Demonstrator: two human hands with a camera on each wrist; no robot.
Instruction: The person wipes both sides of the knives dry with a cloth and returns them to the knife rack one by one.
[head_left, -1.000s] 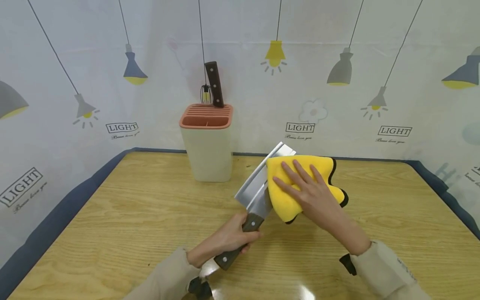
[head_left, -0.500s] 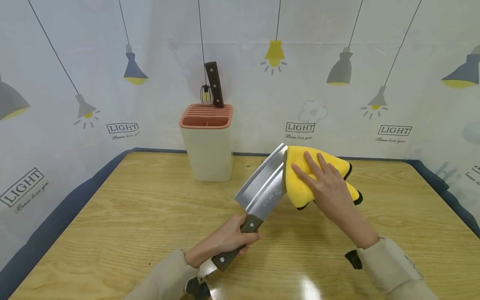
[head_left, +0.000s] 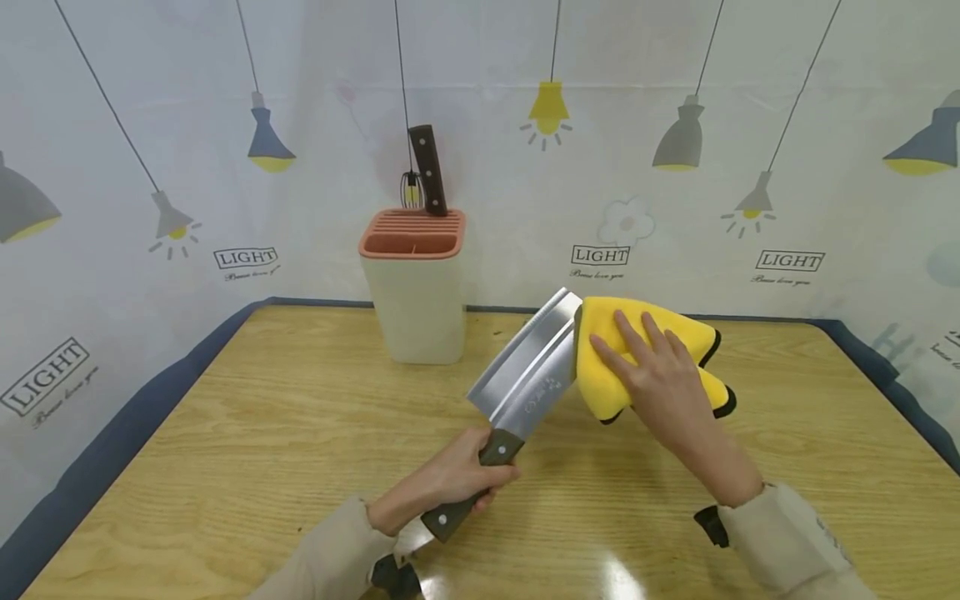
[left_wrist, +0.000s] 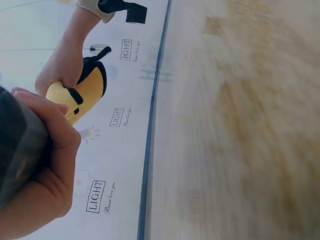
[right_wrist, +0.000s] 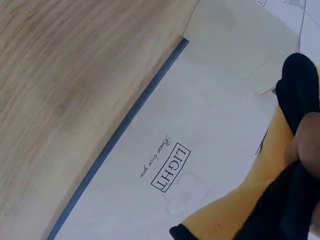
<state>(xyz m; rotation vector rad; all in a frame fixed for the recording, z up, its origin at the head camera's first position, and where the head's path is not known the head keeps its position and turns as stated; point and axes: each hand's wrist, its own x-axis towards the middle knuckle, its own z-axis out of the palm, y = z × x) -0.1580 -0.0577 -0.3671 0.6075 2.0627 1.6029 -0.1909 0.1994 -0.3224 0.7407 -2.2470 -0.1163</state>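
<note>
My left hand [head_left: 468,473] grips the dark handle [head_left: 501,447] of a cleaver, its thumb across the handle. The broad steel blade [head_left: 528,367] slants up and to the right above the table. A yellow cloth [head_left: 600,379] with black edging covers the blade's right side near the tip. On top of the cloth lie the spread fingers of my right hand [head_left: 663,383]. In the right wrist view, a digit [right_wrist: 307,145] of that hand presses the cloth's dark underside, so the hand pinches it. Part of the blade is hidden behind the cloth.
A cream knife block [head_left: 418,312] with a salmon-coloured slotted top stands at the back, left of the cleaver. Another knife's dark handle [head_left: 428,171] sticks up from it. The wooden table [head_left: 247,450] ends at a wall covering [head_left: 495,167] printed with lamps.
My right hand has slid the cloth to the right along the blade, uncovering more steel and the engraved mark. The left hand and cleaver have barely moved.
</note>
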